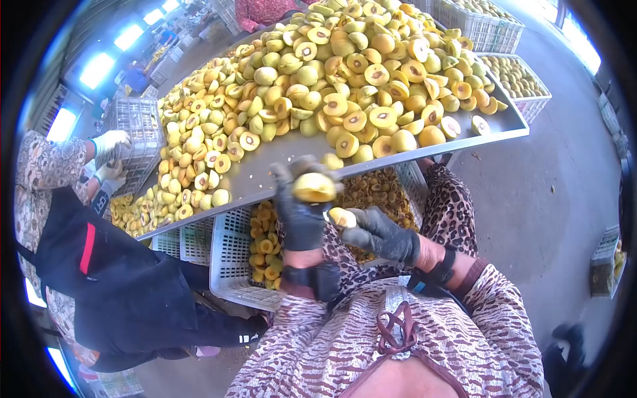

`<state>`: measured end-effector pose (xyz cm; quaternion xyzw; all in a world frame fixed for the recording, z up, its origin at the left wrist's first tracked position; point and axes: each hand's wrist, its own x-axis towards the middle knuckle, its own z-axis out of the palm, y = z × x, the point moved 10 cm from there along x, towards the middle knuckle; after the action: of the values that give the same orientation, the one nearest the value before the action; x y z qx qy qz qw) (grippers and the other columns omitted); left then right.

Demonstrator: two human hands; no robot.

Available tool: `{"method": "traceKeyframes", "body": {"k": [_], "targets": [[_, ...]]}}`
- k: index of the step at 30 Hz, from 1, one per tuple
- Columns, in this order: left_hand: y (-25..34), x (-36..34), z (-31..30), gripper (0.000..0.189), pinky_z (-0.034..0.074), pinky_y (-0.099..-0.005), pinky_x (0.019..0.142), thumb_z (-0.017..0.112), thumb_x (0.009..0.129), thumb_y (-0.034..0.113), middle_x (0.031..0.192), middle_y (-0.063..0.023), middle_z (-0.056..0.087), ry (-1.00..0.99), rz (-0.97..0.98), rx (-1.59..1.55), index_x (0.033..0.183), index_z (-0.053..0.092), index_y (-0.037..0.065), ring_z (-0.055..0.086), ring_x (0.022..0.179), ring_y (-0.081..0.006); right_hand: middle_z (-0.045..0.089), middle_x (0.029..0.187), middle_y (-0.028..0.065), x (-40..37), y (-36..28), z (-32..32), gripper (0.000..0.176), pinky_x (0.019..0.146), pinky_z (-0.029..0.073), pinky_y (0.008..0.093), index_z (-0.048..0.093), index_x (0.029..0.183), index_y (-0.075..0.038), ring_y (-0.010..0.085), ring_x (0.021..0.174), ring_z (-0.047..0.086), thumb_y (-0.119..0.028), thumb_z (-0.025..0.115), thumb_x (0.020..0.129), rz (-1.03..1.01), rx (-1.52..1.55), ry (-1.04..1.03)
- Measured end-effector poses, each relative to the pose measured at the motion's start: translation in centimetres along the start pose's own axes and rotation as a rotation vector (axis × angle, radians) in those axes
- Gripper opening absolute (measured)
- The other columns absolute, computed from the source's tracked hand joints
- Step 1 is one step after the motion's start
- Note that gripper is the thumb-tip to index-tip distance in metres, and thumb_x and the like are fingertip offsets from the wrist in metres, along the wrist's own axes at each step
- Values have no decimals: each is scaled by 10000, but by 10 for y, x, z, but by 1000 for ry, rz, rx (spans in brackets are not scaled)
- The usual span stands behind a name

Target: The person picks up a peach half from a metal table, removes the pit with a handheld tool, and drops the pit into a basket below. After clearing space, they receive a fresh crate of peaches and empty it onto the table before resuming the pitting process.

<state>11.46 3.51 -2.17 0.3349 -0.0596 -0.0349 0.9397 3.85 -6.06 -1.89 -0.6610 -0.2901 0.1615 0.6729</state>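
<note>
My left hand [296,215], in a dark glove and slightly blurred, is raised at the metal table's front edge. Its fingers are curled round a yellow peach half [315,188] whose hollow faces me. Just right of it and a little lower, my right hand [385,235] wears a grey glove. Its thumb and fingers are closed on a small pale-yellow piece [342,217], of which I cannot tell the kind. Behind both hands, halved peaches [383,117], many with brown pits showing, are heaped on the metal table [424,147].
Below the table edge, a white crate [229,249] holds peach halves [265,247], beside a container of brownish pits or scraps [375,192]. On the left, a person in a dark apron [126,265] grips a grey crate [136,126]. Filled crates [514,76] stand at the back right.
</note>
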Motion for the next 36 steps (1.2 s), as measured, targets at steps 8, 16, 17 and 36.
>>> {"method": "traceKeyframes", "body": {"k": [8, 16, 17, 36], "targets": [[183, -23, -158, 347, 527, -371, 750, 565, 965, 292, 881, -148, 667, 520, 718, 1661, 925, 664, -38, 643, 790, -275, 693, 834, 201, -46, 132, -41, 492, 767, 526, 433, 691, 927, -29, 349, 890, 686, -481, 501, 969, 760, -949, -186], [-23, 100, 0, 400, 459, -435, 995, 687, 774, 133, 1277, -191, 600, -391, 680, 1644, 1165, 643, 60, 573, 1158, -349, 569, 660, 17, -29, 100, -22, 363, 484, 449, 320, 611, 886, -50, 140, 521, 528, -404, 574, 961, 607, -32, -42], [-51, 103, 15, 422, 453, -431, 1013, 669, 780, 106, 1311, -176, 582, -513, 551, 1740, 1200, 631, 99, 561, 1178, -348, 521, 596, -22, -46, 116, -19, 282, 487, 423, 255, 592, 903, -51, 109, 488, 500, -328, 609, 955, 645, 377, 61], [-3, 57, -8, 277, 588, -300, 682, 632, 943, 184, 961, -72, 651, -102, -58, 566, 1121, 603, -26, 666, 819, -163, 601, 737, 228, -20, 3, -53, 255, 607, 455, 441, 563, 909, -10, 406, 683, 603, -254, 635, 922, 36, -351, 480]]}}
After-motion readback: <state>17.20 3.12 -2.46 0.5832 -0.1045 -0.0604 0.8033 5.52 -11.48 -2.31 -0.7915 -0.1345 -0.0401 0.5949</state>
